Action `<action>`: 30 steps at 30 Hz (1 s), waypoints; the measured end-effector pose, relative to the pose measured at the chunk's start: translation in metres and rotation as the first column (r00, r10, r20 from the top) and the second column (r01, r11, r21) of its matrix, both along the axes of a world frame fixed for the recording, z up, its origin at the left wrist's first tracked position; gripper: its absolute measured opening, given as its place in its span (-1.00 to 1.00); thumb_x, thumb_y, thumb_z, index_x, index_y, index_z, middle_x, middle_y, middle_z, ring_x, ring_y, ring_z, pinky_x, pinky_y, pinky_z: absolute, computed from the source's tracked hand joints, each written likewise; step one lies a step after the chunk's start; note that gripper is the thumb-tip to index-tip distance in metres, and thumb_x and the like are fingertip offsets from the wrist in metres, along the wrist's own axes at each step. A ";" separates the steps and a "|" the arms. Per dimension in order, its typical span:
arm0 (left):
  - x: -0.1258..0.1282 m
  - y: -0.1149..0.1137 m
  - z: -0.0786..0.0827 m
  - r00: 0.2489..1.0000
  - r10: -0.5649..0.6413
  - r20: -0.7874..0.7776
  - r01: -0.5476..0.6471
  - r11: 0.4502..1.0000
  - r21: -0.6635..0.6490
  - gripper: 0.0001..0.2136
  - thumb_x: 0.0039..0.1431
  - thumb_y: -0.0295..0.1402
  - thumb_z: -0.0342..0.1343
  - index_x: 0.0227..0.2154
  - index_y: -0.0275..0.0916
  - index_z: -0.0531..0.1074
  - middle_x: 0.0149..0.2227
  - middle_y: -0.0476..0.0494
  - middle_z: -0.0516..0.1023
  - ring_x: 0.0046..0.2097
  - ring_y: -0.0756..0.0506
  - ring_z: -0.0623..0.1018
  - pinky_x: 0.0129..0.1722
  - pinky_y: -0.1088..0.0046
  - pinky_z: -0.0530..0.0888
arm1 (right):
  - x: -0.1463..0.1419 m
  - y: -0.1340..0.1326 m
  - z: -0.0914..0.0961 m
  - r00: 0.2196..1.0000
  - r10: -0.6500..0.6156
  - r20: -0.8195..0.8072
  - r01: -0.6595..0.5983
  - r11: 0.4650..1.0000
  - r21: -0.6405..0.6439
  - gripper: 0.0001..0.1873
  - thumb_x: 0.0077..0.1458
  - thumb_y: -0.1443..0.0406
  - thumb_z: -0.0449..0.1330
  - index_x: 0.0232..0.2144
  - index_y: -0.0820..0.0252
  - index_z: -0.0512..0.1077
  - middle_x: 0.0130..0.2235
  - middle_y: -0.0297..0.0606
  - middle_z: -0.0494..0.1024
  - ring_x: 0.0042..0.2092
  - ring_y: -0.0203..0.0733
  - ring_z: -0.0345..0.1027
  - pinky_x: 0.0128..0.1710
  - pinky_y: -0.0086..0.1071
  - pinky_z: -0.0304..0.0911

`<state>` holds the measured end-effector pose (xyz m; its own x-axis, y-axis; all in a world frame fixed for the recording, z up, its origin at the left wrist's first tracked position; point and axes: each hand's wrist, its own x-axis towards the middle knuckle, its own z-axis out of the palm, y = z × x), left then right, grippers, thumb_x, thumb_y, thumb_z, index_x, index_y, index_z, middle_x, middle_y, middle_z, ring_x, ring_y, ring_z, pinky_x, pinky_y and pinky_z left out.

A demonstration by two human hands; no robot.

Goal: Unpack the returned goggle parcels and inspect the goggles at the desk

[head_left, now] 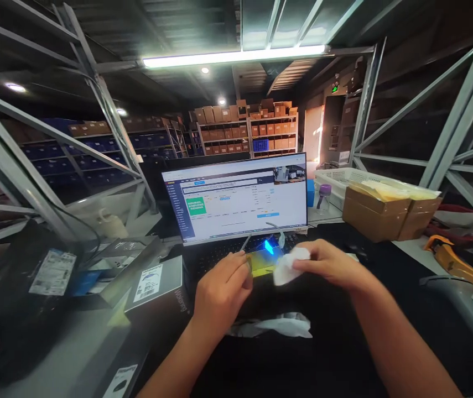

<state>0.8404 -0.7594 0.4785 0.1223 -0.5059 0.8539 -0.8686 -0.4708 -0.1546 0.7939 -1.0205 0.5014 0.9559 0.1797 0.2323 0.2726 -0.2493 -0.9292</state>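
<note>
My left hand [222, 290] is closed on one end of a pair of glasses with shiny yellow-tinted lenses [261, 264]. A blue glint shows on the lens, and a thin temple arm sticks up on the far side. My right hand [329, 264] pinches a white wiping cloth [288, 268] close to the lens on the right; whether it touches the lens I cannot tell. Below both hands a crumpled whitish sleeve [277, 326] lies on the black desk mat [286, 365].
A lit monitor [236, 204] and dark keyboard [213, 257] stand ahead. To the left are a grey box [157, 290] and a black bag [16, 276]. Cardboard boxes [375, 213], a white basket [333, 179] and an orange-handled tool [454, 260] are on the right. Metal frames flank the desk.
</note>
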 end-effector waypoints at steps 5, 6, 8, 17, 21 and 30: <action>-0.002 0.009 0.010 0.996 -0.094 -0.008 0.094 0.978 0.188 -0.87 0.21 -0.61 0.10 -0.25 -0.30 0.45 -0.13 -0.14 0.61 0.01 -0.11 0.58 0.13 0.28 0.52 | -0.022 -0.042 0.015 0.811 -0.237 0.535 0.456 0.829 -0.324 -0.75 0.24 0.09 0.20 -0.21 0.06 0.60 -0.02 -0.15 0.53 0.03 0.04 0.35 0.03 -0.15 0.21; -0.004 0.008 0.010 0.994 -0.107 0.011 0.102 0.968 0.230 -0.88 0.23 -0.61 0.10 -0.24 -0.31 0.45 -0.11 -0.16 0.61 0.02 -0.12 0.57 0.13 0.27 0.52 | -0.027 -0.039 0.017 0.793 -0.188 0.579 0.457 0.813 -0.361 -0.76 0.27 0.11 0.18 -0.17 0.04 0.59 0.02 -0.15 0.50 0.07 0.03 0.32 0.06 -0.15 0.20; -0.009 0.003 0.009 0.989 -0.123 0.077 0.096 0.953 0.287 -0.88 0.25 -0.62 0.08 -0.23 -0.36 0.46 -0.11 -0.20 0.61 0.02 -0.15 0.58 0.11 0.26 0.55 | -0.034 -0.025 0.019 0.813 -0.049 0.580 0.382 0.797 -0.468 -0.77 0.30 0.14 0.17 -0.13 0.05 0.56 0.01 -0.14 0.48 0.08 0.00 0.29 0.09 -0.16 0.17; -0.019 -0.023 -0.010 0.959 -0.181 0.219 0.067 0.893 0.446 -0.90 0.28 -0.57 0.07 -0.30 -0.39 0.49 -0.26 -0.23 0.61 -0.11 -0.19 0.63 0.01 0.17 0.60 | -0.021 0.030 -0.002 0.946 0.236 0.222 0.011 0.661 -0.751 -0.77 0.16 0.28 0.34 -0.50 0.26 0.48 -0.37 -0.24 0.52 -0.24 -0.16 0.36 -0.15 -0.33 0.18; -0.014 -0.020 -0.005 0.948 -0.232 0.218 0.119 0.894 0.433 -0.92 0.26 -0.56 0.11 -0.29 -0.38 0.51 -0.22 -0.22 0.62 -0.06 -0.20 0.62 0.03 0.16 0.60 | -0.012 0.015 -0.003 0.929 0.309 0.202 -0.105 0.746 -0.658 -0.73 0.03 0.25 0.43 -0.57 0.24 0.48 -0.44 -0.30 0.51 -0.21 -0.17 0.36 -0.14 -0.35 0.17; -0.019 -0.013 0.008 0.935 -0.324 0.148 0.250 0.893 0.375 -0.91 0.26 -0.59 0.10 -0.26 -0.41 0.51 -0.16 -0.24 0.65 -0.01 -0.21 0.61 0.08 0.14 0.58 | -0.009 -0.028 0.010 0.846 0.500 0.184 -0.379 0.807 -0.453 -0.71 0.14 0.08 0.33 -0.43 0.19 0.62 -0.36 -0.21 0.61 -0.06 -0.10 0.34 0.01 -0.27 0.18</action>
